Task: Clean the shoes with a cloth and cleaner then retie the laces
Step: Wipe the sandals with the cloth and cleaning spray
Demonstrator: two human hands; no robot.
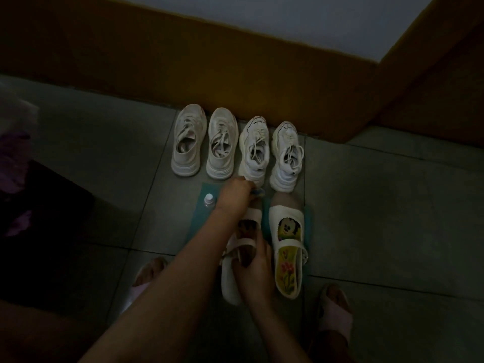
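Dim light here, and the grey tiled floor (379, 205) fills most of the view, running up to a wall (183, 61) with a broad ochre band along its foot. Off to the left sits a dark shape with some purple fabric (15, 158) over it, too murky to name. Lined up against the wall, toes to the band, are four white sneakers (186, 142), side by side, laces loose and spilling into the openings. Just in front of them lies a teal mat (207, 187), and on it two white sandals: the right sandal (288, 247) lies flat, a cartoon face on its strap and a yellow flowered insole showing, while the left sandal (230, 279) is tipped up just beside it. The person's feet, in pink slippers (335, 313), are planted well apart on either side. Now the hands, and they're working separately: the right hand (255, 268) wraps its fingers over the left sandal's strap and insole and grips it, and the left hand (233, 193) reaches forward across the mat to the heel of the third sneaker (254, 150), fingers bunched round a small bluish cloth (258, 192). Whether that cloth actually touches the heel, I can't tell in this gloom. Just left of that wrist, upright on the mat, stands a small clear bottle (208, 200) with a white cap.
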